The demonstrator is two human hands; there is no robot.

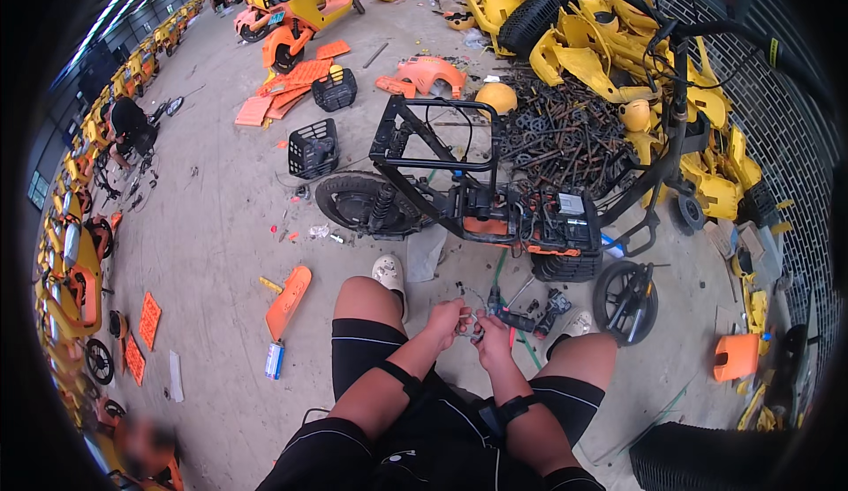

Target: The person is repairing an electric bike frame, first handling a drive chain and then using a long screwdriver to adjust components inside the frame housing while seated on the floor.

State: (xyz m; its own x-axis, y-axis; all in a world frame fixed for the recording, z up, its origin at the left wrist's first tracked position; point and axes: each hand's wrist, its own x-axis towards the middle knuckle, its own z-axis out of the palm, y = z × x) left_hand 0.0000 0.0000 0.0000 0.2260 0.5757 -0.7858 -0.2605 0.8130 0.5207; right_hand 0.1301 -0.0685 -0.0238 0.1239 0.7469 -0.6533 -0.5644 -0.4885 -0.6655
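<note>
Between my knees, my left hand (pixel 448 321) and my right hand (pixel 493 337) are close together, fingers closed around a small greyish piece (pixel 473 323). It is too small to name. Just beyond the right hand, a dark tool with a black handle (pixel 516 320) lies by a green cable (pixel 528 346). To its right is a cordless drill (pixel 554 307) on the floor. In front of me stands a stripped scooter frame (pixel 495 200) with its rear wheel (pixel 367 201) on the left and its handlebar to the right.
A loose wheel (pixel 625 301) lies right of my right foot. Behind the frame are a heap of rusty metal parts (pixel 565 133) and yellow panels (pixel 583 58). Left of me are an orange panel (pixel 289 304) and a blue spray can (pixel 275 360). Another person (pixel 131 129) crouches far left.
</note>
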